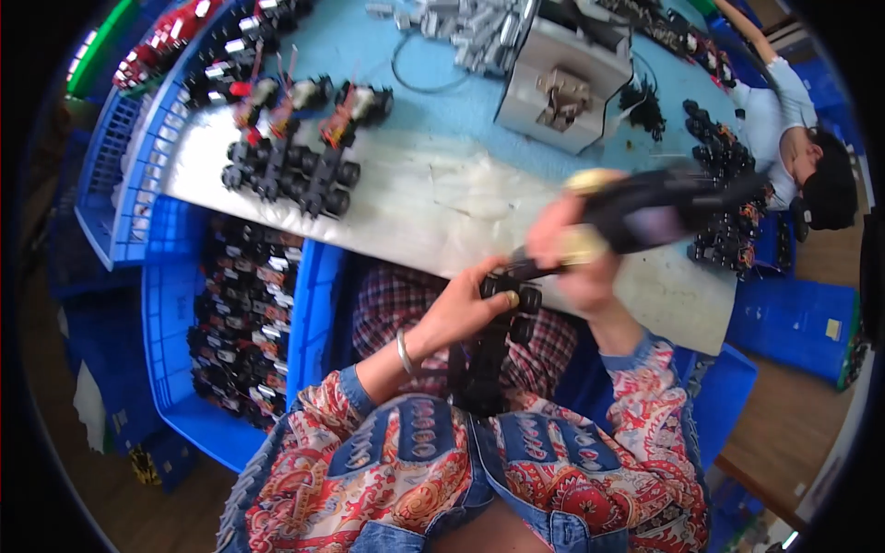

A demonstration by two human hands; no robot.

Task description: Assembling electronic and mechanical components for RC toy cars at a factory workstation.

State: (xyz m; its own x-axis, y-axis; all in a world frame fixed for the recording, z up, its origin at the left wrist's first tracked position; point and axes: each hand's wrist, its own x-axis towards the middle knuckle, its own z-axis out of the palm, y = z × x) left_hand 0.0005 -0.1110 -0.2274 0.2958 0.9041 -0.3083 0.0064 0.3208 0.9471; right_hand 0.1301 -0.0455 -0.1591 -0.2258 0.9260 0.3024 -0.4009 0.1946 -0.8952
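Observation:
My left hand (461, 309) is closed around a black toy car chassis (529, 299) with small wheels, held above my lap at the table's near edge. A yellowish finger cover sits on its thumb. My right hand (576, 253), blurred by motion, grips a black power screwdriver (645, 210). The tool's narrow end points down and left to the chassis, close to my left fingers; whether it touches a screw is too blurred to tell. Several toy car chassis (290, 175) with wheels and wires stand on the table, beyond my left hand.
Left of my legs is a blue crate (300, 341) full of small assembled parts. On the table (442, 198) are grey plastic pieces (479, 32), an opened carton (544, 78) and a black pile of small parts (645, 106). More chassis (724, 175) stand at right, near another person (779, 111).

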